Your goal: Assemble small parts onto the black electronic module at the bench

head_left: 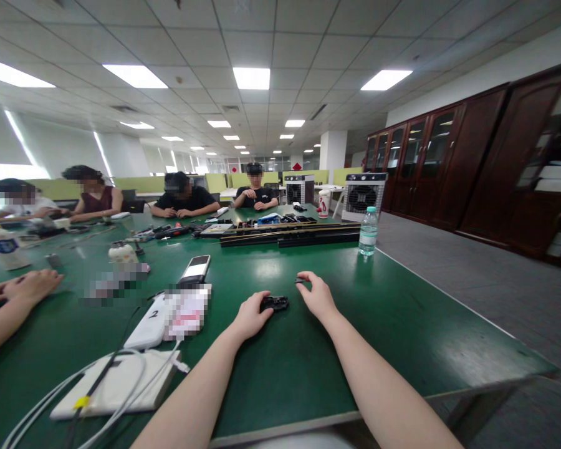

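Observation:
On the green tabletop, my left hand (253,315) is closed around the left end of a black plastic part (275,304), which looks like an open housing with uneven insides. Its exact kind is too small to make out. To the right and slightly farther off, my right hand (316,294) pinches a small dark piece (300,280) between thumb and fingertips, just above the table. A gap of bare green surface separates the small piece from the black part.
Left of my arms lie a white power bank (152,321), a phone (197,267) and a white box (116,383) with cables. Long black rails (318,236) and a water bottle (368,232) stand beyond my hands. A neighbour's hands (32,287) rest at left; several people sit farther back.

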`<state>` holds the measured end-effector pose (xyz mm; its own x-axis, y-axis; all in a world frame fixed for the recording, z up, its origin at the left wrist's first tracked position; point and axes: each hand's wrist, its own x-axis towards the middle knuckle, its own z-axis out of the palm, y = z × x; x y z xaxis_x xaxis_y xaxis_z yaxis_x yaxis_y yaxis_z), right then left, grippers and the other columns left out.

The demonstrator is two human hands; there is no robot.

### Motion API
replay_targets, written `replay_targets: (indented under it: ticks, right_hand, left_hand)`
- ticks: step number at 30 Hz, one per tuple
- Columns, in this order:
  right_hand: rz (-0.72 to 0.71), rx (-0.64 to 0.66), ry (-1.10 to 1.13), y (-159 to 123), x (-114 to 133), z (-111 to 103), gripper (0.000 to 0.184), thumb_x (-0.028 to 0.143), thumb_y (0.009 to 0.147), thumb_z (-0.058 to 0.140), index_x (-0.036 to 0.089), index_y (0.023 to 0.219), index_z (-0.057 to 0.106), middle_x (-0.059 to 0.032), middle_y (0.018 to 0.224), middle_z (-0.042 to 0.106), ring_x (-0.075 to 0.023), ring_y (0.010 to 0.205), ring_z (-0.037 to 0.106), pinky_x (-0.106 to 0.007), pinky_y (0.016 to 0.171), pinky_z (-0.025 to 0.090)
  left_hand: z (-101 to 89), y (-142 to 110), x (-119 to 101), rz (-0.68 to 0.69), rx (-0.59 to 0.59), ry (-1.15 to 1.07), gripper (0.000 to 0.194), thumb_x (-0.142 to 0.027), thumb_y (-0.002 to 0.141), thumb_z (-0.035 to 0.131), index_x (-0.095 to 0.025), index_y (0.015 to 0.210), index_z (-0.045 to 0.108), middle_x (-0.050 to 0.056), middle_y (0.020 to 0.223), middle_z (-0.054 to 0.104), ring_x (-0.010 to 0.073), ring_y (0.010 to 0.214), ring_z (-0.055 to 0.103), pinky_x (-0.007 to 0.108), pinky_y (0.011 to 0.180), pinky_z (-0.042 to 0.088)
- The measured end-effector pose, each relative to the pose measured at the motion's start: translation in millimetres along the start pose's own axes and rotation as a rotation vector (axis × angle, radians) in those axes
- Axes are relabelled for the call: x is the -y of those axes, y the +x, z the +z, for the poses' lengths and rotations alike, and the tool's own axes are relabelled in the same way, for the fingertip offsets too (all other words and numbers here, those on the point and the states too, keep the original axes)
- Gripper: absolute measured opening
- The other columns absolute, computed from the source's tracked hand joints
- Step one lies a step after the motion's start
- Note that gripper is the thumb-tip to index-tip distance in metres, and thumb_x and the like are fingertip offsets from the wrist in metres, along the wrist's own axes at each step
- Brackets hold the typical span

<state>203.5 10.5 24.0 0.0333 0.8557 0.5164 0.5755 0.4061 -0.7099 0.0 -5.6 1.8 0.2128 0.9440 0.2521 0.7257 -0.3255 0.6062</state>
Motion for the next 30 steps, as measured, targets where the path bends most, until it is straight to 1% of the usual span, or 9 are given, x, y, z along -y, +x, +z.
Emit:
replay_targets:
  ticks: [7,14,18,21,25,30]
  right_hand:
    - [0.021,0.062,-0.055,-2.3,1.9,-0.4,0.020,0.024,0.073,0.060,0.021,0.093,0.063,-0.0038,0.095,0.067,-0.0190,0.094,0.060,-0.035,0.087,0.045]
    - [-0.024,0.243,-0.060,-7.9,2.8,6.4,0.024,0.024,0.071,0.063,0.023,0.095,0.065,-0.0015,0.092,0.068,-0.0195,0.093,0.060,-0.035,0.086,0.045]
    - [-0.059,0.326,-0.022,-12.4,6.7,12.0,0.022,0.024,0.071,0.063,0.024,0.093,0.067,-0.0013,0.091,0.069,-0.0202,0.093,0.060,-0.036,0.087,0.045]
    - [-0.076,0.337,0.020,-13.8,10.8,13.2,0.023,0.022,0.071,0.062,0.024,0.093,0.067,-0.0015,0.092,0.069,-0.0196,0.092,0.060,-0.035,0.087,0.046]
    - [-0.100,0.305,0.055,-13.9,14.7,12.4,0.023,0.021,0.072,0.062,0.023,0.094,0.067,-0.0018,0.094,0.068,-0.0189,0.093,0.060,-0.035,0.088,0.045]
    - [-0.148,0.294,0.028,-15.4,15.5,13.7,0.022,0.020,0.072,0.064,0.022,0.093,0.067,-0.0024,0.096,0.068,-0.0189,0.095,0.058,-0.034,0.089,0.044]
  left_hand:
    - [-1.1,-0.1,-0.4,0.013,0.003,0.004,0.042,-0.020,0.074,0.057,-0.018,0.115,0.054,0.009,0.117,0.060,0.0216,0.109,0.056,0.034,0.097,0.041]
    - [-1.7,-1.0,-1.6,0.012,0.013,0.010,0.042,-0.020,0.074,0.057,-0.018,0.116,0.053,0.009,0.118,0.059,0.0213,0.110,0.055,0.033,0.098,0.040]
    - [-2.2,-1.2,-2.1,0.015,0.011,0.018,0.042,-0.020,0.074,0.057,-0.018,0.115,0.053,0.009,0.117,0.060,0.0215,0.109,0.055,0.034,0.098,0.041]
    - [-2.4,-1.2,-2.4,0.019,0.007,0.024,0.041,-0.020,0.074,0.058,-0.020,0.115,0.054,0.007,0.116,0.060,0.0212,0.108,0.056,0.034,0.098,0.041]
    - [-2.3,-1.1,-2.4,0.026,0.013,0.041,0.042,-0.020,0.074,0.058,-0.018,0.115,0.054,0.008,0.117,0.060,0.0213,0.109,0.055,0.033,0.097,0.041]
    - [-1.7,-0.9,-1.9,0.028,0.013,0.055,0.042,-0.021,0.074,0.058,-0.017,0.115,0.053,0.009,0.116,0.060,0.0212,0.109,0.056,0.033,0.097,0.041]
